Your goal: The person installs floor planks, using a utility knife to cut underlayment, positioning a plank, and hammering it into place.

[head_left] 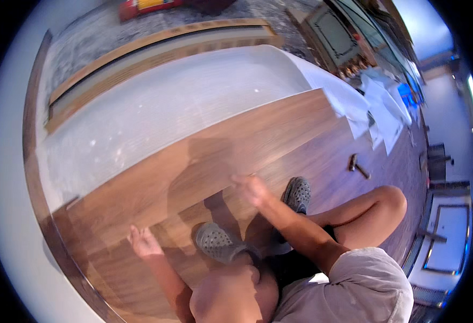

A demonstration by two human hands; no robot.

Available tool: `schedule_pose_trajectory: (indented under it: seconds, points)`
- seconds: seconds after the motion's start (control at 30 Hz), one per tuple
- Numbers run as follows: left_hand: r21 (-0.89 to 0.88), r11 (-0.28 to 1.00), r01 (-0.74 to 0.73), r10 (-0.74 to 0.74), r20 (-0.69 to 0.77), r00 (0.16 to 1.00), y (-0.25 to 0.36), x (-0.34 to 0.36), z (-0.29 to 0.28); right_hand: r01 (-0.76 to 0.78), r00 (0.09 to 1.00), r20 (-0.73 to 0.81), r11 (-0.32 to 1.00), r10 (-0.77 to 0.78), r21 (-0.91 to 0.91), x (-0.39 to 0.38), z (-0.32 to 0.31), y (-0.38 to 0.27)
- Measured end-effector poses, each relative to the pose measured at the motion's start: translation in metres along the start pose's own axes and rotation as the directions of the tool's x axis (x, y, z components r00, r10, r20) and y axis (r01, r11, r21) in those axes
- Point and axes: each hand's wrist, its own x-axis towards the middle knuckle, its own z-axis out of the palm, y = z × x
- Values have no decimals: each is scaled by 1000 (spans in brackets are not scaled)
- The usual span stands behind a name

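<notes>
My left hand (145, 242) is low over the floor at the left, its fingers partly apart and nothing visible in them. Its fingertips are near the close edge of a long brown wood-look floor plank (215, 137). My right hand (251, 189) reaches toward the same seam farther right, smeared by motion. One of its fingers seems to point forward, but its grip is unclear. Whether either hand touches the plank cannot be made out. Laid planks (322, 156) continue to the right and under my grey clogs (299, 195).
White underlay (177, 102) stretches beyond the planks, with a long cardboard box (161, 51) along its far side. A hammer (359, 166) lies on the floor at the right. White sheets (382, 102) are heaped farther back. A wall with brown skirting (40, 199) bounds the left.
</notes>
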Motion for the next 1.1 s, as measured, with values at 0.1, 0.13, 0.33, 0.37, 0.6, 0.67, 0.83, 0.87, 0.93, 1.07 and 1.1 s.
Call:
schedule_pose_trajectory:
  seconds: [0.1, 0.13, 0.33, 0.37, 0.6, 0.67, 0.83, 0.87, 0.93, 1.07, 1.1]
  points:
    - [-35, 996, -81, 87, 262, 961, 11, -7, 22, -98, 995, 47, 986, 92, 136, 22, -11, 19]
    - [-14, 998, -65, 67, 249, 966, 11, -1, 9, -127, 989, 99, 970, 109, 206, 26, -21, 34]
    - [-61, 998, 3, 14, 266, 964, 3, 25, 3, -153, 988, 33, 987, 154, -44, 61, -10, 33]
    - [-107, 994, 5, 24, 268, 963, 10, 52, -21, -281, 959, -7, 951, 283, -127, 61, 18, 28]
    - [-173, 985, 5, 21, 145, 989, -2, 29, 5, 347, 929, 364, 183, 70, -920, 86, 29, -43]
    - [-323, 944, 72, -6, 200, 980, -11, 44, -14, 569, 677, 706, -461, -207, -681, 100, 101, -54]
    - [-259, 962, 90, -43, 181, 983, 10, 5, 54, 503, 862, 467, -446, 198, -740, 168, 150, -100]
    - [-214, 968, 129, -77, 233, 969, -1, 16, 39, 465, 885, 404, -470, 230, -751, 184, 144, -103]
    - [-156, 980, 124, -94, 190, 977, -10, 26, 30, 449, 893, 390, -496, 224, -744, 193, 133, -103]
    - [-83, 997, -1, 11, 116, 993, -1, 40, 23, 450, 866, 487, -601, 113, -661, 181, 134, -100]
    - [-55, 998, -4, 9, 89, 996, 2, 45, 21, 439, 866, 492, -605, 88, -664, 172, 141, -98]
